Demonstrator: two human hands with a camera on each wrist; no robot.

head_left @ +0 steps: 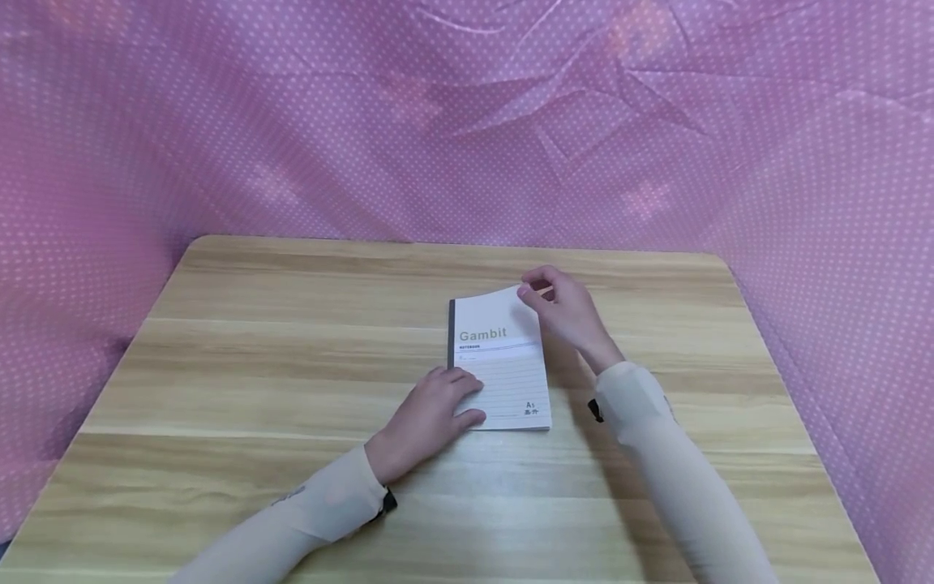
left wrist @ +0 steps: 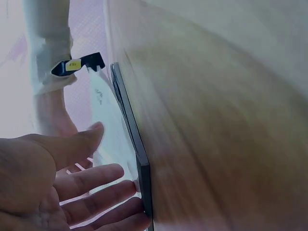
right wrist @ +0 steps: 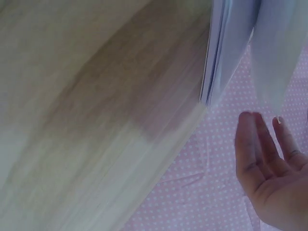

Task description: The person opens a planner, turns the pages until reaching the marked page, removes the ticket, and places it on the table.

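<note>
A white Gambit notebook with a dark spine lies flat near the middle of the wooden table, its spine to the left. The left hand rests on the notebook's near left corner, fingers straight and slightly spread, pressing the cover down; the left wrist view shows those fingertips against the cover by the dark spine edge. The right hand is at the far right corner, where its thumb and fingers pinch the cover's corner, which curls up off the pages. Pink dotted fabric surrounds the table on its far and side edges.
</note>
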